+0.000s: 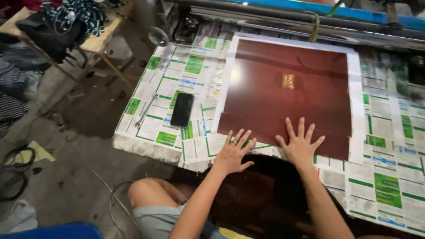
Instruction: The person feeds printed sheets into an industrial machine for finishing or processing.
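While both hands press flat, fingers spread and clamped on nothing, the brown sheet (283, 93) lies on the desk (146, 144), filling the middle of the view. The left hand (233, 153) rests at the sheet's near edge, about 7 o'clock from its centre, partly on the newspaper (389, 177) that covers the desktop. The right hand (299, 144) lies fully on the sheet at 6 o'clock, near the left one but apart from it. A small gold mark (288, 81) sits near the sheet's centre, and a white border (355, 110) frames it on the far and right sides.

At 9 o'clock from the sheet, a dark phone (182, 109) lies face up on the newspaper, with a wrench (145, 111) just beside it further left. Metal rails (310, 26) run along the desk's far edge at 12 o'clock.

Beyond the desk, at 10 o'clock, a wooden stand (104, 42) carries heaped dark cloth (62, 22). Grey concrete floor (79, 177) spreads at 8 o'clock, with black cable (15, 172) coiled at the far left. A bare knee (144, 192) shows at 6 o'clock below the desk edge.
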